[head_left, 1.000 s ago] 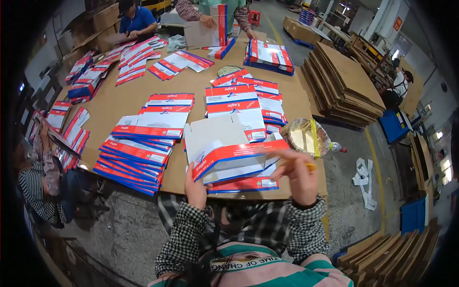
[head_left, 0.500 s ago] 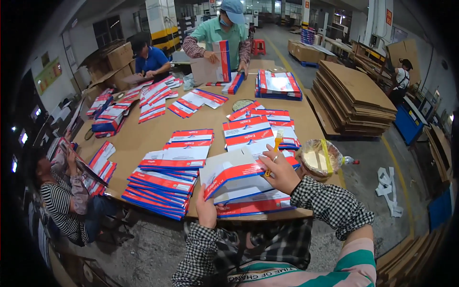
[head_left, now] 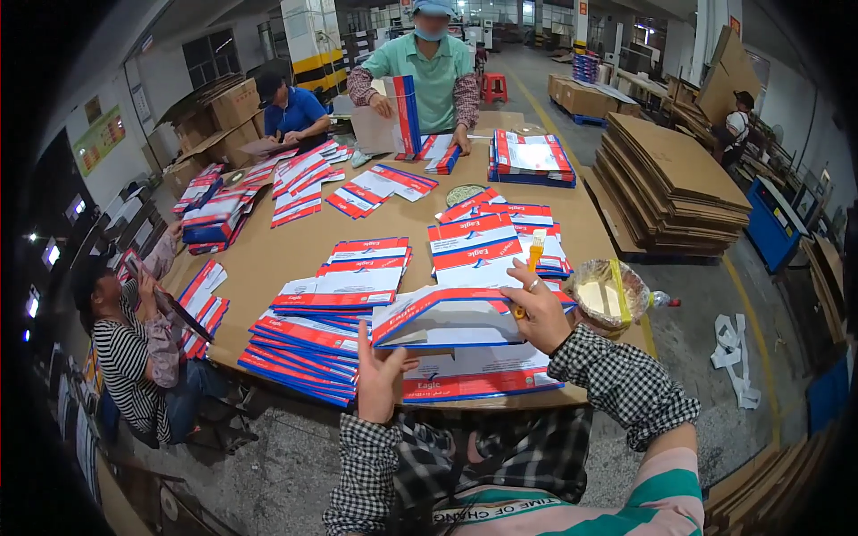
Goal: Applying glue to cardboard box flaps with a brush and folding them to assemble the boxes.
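Observation:
In front of me a partly folded red, white and blue printed cardboard sleeve lies with its plain grey side partly showing. My left hand is open beside its left end, thumb and fingers apart. My right hand is closed round a yellow-handled brush, bristles upward, and its fingers meet the sleeve's right end. Under the sleeve lies another flat printed sheet. To the left is a fanned stack of printed sleeves; more printed pieces lie just beyond my right hand.
A plastic-lined bowl of pale paste stands at the table's right edge. Across the cardboard-topped table, a person in green handles sleeves. Two others sit at the left side. Stacked cardboard sheets stand on the right.
My left hand has let go of the sleeve's left end and opened. The sleeve's raised beige panel has folded down. The brush has turned more upright in my right hand.

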The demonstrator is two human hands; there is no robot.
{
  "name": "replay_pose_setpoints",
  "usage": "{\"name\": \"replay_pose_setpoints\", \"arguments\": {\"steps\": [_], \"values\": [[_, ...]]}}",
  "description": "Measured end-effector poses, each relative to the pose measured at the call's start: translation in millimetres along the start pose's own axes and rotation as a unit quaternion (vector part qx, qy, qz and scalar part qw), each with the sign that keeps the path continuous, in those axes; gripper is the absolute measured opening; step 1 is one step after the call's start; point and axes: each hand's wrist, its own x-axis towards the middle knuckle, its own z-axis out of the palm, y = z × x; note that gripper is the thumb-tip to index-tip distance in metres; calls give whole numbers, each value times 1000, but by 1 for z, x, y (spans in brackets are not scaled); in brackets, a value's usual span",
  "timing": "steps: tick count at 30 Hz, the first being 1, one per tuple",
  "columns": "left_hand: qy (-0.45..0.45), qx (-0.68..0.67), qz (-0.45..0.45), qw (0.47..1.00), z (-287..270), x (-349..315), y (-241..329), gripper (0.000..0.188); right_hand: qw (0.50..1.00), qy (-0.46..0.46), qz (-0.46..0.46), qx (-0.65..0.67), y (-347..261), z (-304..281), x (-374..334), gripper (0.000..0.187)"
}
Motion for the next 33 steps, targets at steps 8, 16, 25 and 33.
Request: {"name": "replay_pose_setpoints", "arguments": {"steps": [8, 16, 25, 33], "values": [[-75, -49, -76, 993, 35, 2, -38, 49, 996, 80, 27, 41, -13, -1, 15, 16], [-176, -22, -179, 968, 107, -3, -57, 68, 982, 170, 40, 79, -32, -30, 24, 13], [-67, -98, -145, 982, 141, 8, -68, 36, 960, 230, 81, 136, -47, -21, 21, 15], [-15, -211, -61, 975, 122, 18, -48, 40, 911, 385, 53, 138, -35, -16, 37, 22]]}}
